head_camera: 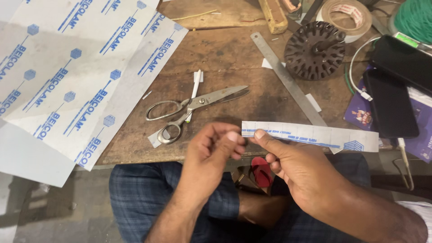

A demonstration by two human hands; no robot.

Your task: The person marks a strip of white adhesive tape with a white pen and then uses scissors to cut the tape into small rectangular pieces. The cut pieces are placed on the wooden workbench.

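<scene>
Pinching one short end of a long, narrow paper strip [310,135], the right hand [297,173] has its thumb on top and its fingers curled beneath, closed firmly on that end. The left hand [211,150] meets it at the same end, thumb and forefinger pressed together at the strip's corner; whether they actually grip the paper or only touch it cannot be told. From the grip the strip runs out to the person's right, hanging in the air just over the near edge of the desk [234,58], its far end free and unsupported. It looks very light and thin, a pale sheet with blue print along it, stiff enough to hold almost level along its length yet probably easy to crease or tear, so holding it at an end with flat fingertips seems sound. Behind the hands, on the desk, lie steel scissors [193,105] with the blades closed, a white pen [195,87] partly under them, and a metal ruler [288,78] slanting toward the far edge. A large printed sheet [67,76] covers the left side, overhanging the near left corner.
</scene>
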